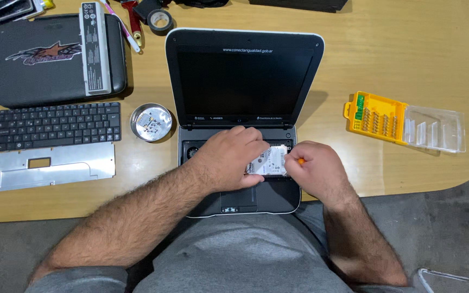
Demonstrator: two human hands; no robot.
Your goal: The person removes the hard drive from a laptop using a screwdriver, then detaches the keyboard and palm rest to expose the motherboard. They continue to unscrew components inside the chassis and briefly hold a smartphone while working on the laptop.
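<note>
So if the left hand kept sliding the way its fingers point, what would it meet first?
The left hand lies on the hard drive with its fingers aimed up and to the right. Going on, it would probably meet the laptop's hinge edge below the screen first, though depth is unclear.
</note>
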